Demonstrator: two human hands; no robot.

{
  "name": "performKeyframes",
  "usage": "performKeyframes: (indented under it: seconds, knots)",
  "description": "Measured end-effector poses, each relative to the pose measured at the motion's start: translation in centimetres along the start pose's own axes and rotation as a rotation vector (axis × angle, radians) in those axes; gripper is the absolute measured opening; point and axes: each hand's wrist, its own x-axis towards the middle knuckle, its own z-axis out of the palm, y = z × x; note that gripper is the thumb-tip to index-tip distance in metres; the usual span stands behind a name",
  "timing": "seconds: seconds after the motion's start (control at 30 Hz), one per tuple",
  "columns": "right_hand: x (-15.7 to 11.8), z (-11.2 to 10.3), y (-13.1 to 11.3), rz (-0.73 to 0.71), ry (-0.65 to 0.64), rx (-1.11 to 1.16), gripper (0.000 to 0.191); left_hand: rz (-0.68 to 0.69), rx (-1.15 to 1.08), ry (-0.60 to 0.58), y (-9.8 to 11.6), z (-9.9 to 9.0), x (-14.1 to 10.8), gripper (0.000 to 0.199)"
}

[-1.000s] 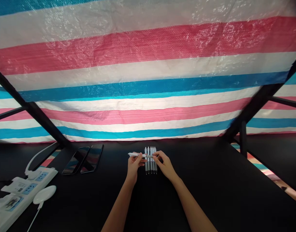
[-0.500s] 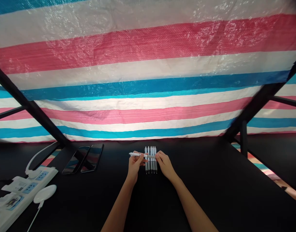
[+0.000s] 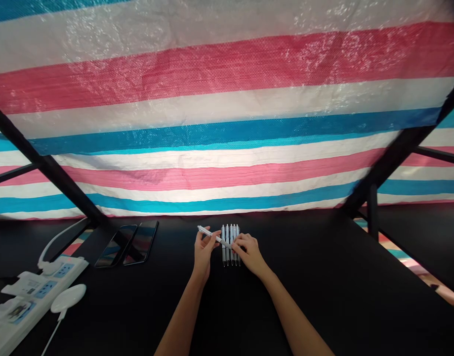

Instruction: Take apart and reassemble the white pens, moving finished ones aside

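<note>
And here we are at the middle of the bench [image 3: 315, 267]: the left hand [image 3: 203, 252] has a white retractable pen [image 3: 222, 241] pinched, thumb on the near side, fingers behind, closed to the barrel's thickness. The pen slants down to the right, clicker end poking out past the left fingers, grey grip end meeting the right hand [image 3: 252, 254]. Those right fingers are drawn together on that grey end; how firmly, I cannot tell from here.

The held pen crosses above a row of pens [image 3: 231, 256], side by side, clickers toward the top of the frame, tips toward the bottom. The right fingers hang over the row's right side, the left fingers just beside its left.

Now the room around: black benchtop runs from the right wrist to a slanting edge at lower right. The far edge meets a striped tarpaulin [image 3: 212, 123]. Over at left, two smartphones [image 3: 129, 244] lie well apart from the left hand; a power strip [image 3: 46, 290] and a round white charging pad [image 3: 68, 298] fill the lower left corner.
</note>
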Motion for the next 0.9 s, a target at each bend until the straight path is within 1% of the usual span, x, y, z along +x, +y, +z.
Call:
performKeyframes:
  seconds: [0.07, 0.13, 0.23, 0.33, 0.53, 0.7, 0.9]
  knots:
    - [0.0, -0.1, 0.0, -0.007, 0.044, 0.016, 0.028, -0.013, -0.052, 0.027, 0.4, -0.3, 0.2, 0.062]
    - [0.1, -0.3, 0.2, 0.012, 0.115, 0.07, 0.025, -0.03, -0.082, 0.038, 0.9, -0.6, 0.3, 0.075]
    - [0.3, -0.6, 0.8, 0.064, 0.222, 0.184, 0.028, -0.059, -0.088, 0.024, 1.5, -1.1, 0.4, 0.084]
    - [0.5, -0.8, 1.4, 0.123, 0.295, 0.266, 0.029, -0.078, -0.054, -0.017, 1.7, -1.3, 0.4, 0.085]
    - [0.6, -1.0, 1.7, 0.223, 0.338, 0.35, 0.033, -0.077, -0.009, -0.143, 1.5, -1.3, 0.3, 0.083]
    - [0.6, -1.2, 1.8, 0.27, 0.365, 0.412, 0.033, -0.084, 0.006, -0.181, 1.7, -1.1, 0.1, 0.074]
    - [0.6, -1.2, 2.1, 0.262, 0.374, 0.413, 0.036, -0.063, 0.009, -0.212, 1.8, -0.9, -0.1, 0.08]
